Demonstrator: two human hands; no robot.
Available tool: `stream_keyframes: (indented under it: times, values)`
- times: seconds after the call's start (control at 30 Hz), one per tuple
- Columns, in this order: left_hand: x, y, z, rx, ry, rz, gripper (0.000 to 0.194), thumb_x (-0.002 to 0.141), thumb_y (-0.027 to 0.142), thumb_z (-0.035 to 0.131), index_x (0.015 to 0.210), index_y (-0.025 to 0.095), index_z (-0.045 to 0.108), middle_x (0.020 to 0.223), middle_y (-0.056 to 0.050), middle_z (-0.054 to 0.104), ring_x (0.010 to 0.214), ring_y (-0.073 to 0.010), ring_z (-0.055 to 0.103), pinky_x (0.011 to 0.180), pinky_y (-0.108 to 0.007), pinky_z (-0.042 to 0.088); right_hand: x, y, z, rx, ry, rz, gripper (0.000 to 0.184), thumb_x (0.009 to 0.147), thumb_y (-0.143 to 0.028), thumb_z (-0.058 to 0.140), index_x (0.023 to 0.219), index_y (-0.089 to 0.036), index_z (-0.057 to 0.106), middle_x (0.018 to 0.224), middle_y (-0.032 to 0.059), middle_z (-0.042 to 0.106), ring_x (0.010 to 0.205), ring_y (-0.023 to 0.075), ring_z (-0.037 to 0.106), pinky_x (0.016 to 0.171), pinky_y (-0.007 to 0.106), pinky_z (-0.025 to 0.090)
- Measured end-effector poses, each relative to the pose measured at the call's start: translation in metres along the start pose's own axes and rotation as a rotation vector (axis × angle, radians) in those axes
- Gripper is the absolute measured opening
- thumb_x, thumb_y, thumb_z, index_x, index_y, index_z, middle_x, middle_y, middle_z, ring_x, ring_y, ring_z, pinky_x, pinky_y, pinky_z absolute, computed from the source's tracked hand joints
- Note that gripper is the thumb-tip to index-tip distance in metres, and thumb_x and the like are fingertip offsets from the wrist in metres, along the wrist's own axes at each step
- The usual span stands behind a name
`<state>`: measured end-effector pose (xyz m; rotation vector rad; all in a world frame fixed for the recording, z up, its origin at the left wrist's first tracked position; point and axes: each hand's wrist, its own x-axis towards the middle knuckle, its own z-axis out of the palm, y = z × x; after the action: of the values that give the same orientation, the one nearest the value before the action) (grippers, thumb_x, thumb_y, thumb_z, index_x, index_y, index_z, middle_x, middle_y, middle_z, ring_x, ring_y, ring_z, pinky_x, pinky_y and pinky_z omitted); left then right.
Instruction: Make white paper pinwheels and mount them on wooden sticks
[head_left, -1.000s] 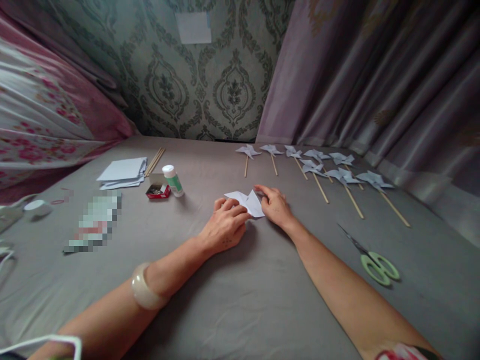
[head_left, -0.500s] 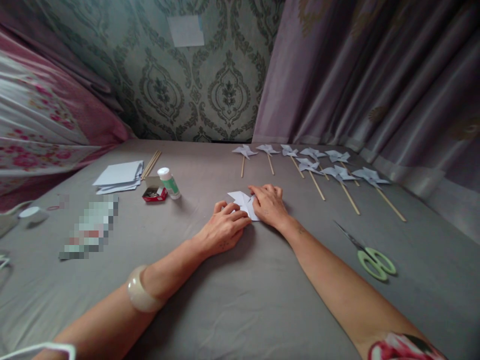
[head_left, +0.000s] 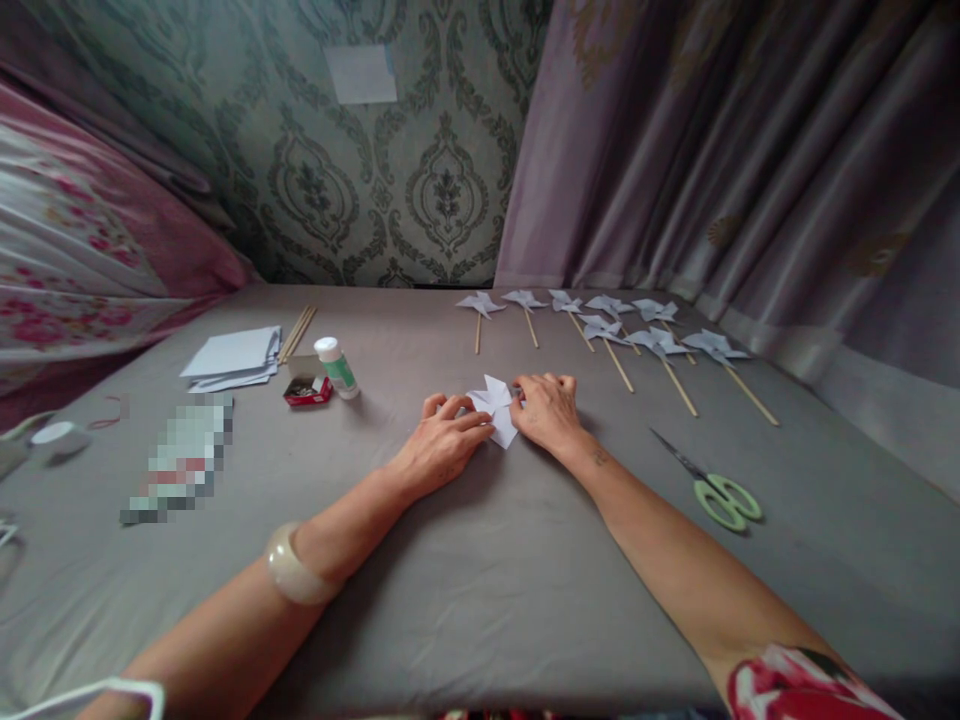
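A white paper pinwheel (head_left: pixel 505 427) without a stick lies on the grey sheet, between my two hands. My left hand (head_left: pixel 441 445) is closed on its left side, with the fingertips over the paper. From the right, my right hand (head_left: pixel 553 412) has its fingers curled and closed on the opposite blade. The undersides of both hands' fingers are partly hidden. One blade points up and away from me, and another points toward me.
Several pinwheels on sticks (head_left: pixel 660 347) lie at the back right, with green-handled scissors (head_left: pixel 726 500) nearer. On the left are folded white papers (head_left: pixel 232 357), sticks (head_left: pixel 298 335), a glue bottle (head_left: pixel 337 370), a small red box (head_left: pixel 307 391) and a blurred packet (head_left: pixel 180 460).
The pinwheel has turned between my hands, so its blades point differently and more of its middle shows. My right hand has shifted slightly right. The whole view has moved a little.
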<state>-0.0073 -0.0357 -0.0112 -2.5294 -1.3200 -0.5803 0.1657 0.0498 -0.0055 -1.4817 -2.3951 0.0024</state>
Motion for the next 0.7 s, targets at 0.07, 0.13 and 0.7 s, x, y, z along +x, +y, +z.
stream_keyframes:
  times: [0.07,0.13,0.7]
  values:
    - [0.000,-0.001,0.000,0.002,-0.006,0.000,0.025,0.095,0.023,0.044,0.106,0.024,0.066,0.113,-0.003,0.069,0.108,-0.0228,0.050,0.091,-0.041,0.025,-0.002,-0.002,-0.004,-0.020,-0.028,0.011,0.026,0.083,-0.020,0.047,0.101,-0.016,0.065,0.098,0.0096,0.071,0.096,0.0243,0.056,0.084,0.038,0.023]
    - [0.000,-0.002,0.000,-0.001,-0.019,0.007,0.025,0.094,0.022,0.044,0.106,0.024,0.066,0.112,-0.003,0.069,0.109,-0.0232,0.049,0.092,-0.041,0.024,-0.005,-0.002,-0.007,-0.050,-0.061,0.011,0.026,0.083,-0.020,0.047,0.100,-0.016,0.066,0.099,0.0105,0.071,0.096,0.0246,0.057,0.082,0.038,0.023]
    - [0.004,0.000,-0.009,-0.105,-0.154,0.089,0.024,0.095,0.023,0.044,0.108,0.024,0.064,0.105,-0.004,0.071,0.113,-0.0222,0.048,0.096,-0.040,0.021,-0.040,0.005,-0.017,0.053,0.031,-0.069,0.022,0.084,-0.017,0.050,0.100,-0.018,0.065,0.102,0.0089,0.066,0.100,0.0234,0.053,0.085,0.037,0.029]
